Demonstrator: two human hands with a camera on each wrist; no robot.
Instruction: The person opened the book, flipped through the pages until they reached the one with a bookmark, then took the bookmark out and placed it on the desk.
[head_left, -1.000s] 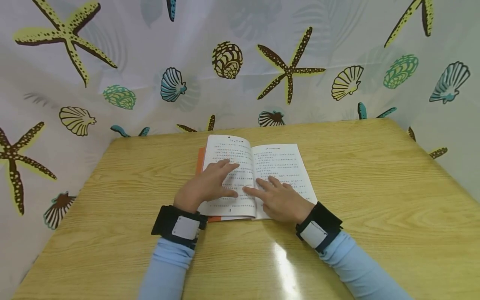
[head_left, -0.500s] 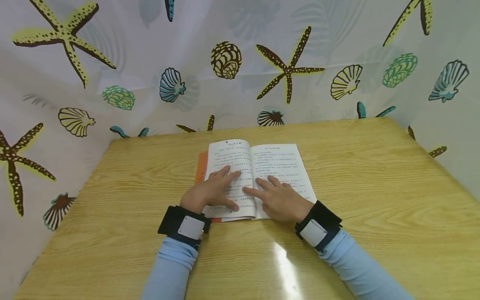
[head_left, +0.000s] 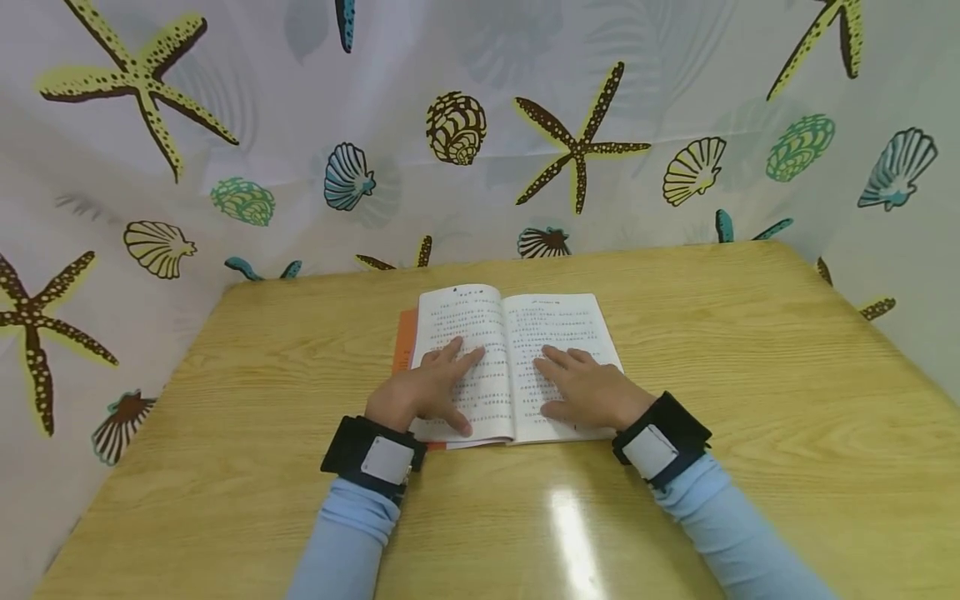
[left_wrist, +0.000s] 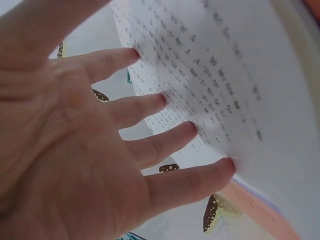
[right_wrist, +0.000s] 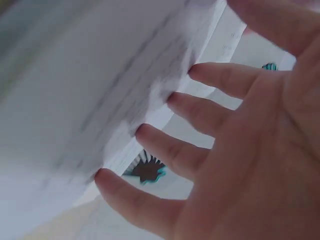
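Note:
An open book (head_left: 480,321) with printed white pages lies flat on the wooden table, a strip of its orange cover (head_left: 405,333) showing along the left side. On the left page rests my left hand (head_left: 423,390), fingers spread; in the left wrist view its fingertips (left_wrist: 227,167) touch the printed paper (left_wrist: 200,65). My right hand (head_left: 596,390) lies with spread fingers over the lower part of the right page (head_left: 558,321). In the right wrist view those fingertips (right_wrist: 102,176) press on the page (right_wrist: 90,90). Neither hand grips anything.
The pale wooden table (head_left: 270,358) extends around the book on every side. Behind it and at both sides hangs a white cloth (head_left: 285,100) printed with starfish and shells. Each wrist wears a black band (head_left: 660,437).
My left hand has slid down the left page toward its lower edge. My right hand has moved right, away from the book's middle fold, onto the right page.

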